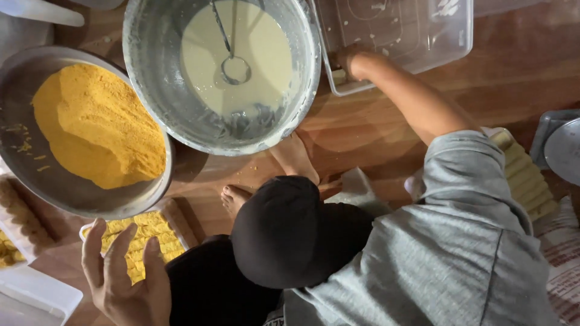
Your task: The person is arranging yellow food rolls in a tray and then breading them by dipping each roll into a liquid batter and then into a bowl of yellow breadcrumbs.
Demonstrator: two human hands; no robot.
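Note:
My right hand (355, 60) reaches forward and grips the near corner of a clear plastic container (423, 36) on the wooden floor. My left hand (124, 281) hovers at the bottom left with fingers apart and nothing in it, just over a white tray of yellow crumb-coated pieces (148, 235). A wide metal bowl (24, 163) heaped with orange-yellow crumbs (96, 127) lies to the left. Beside it a large metal bowl (151, 90) holds pale batter (260, 48) with a wire utensil (234, 67) resting in it.
My bare feet (296, 160) and black-clad knee (284, 232) lie below the batter bowl. A tray of brown rolls (21, 214) is at the left edge, a row of pale sticks (525, 178) at the right, and a grey metal object (562, 148) beyond it.

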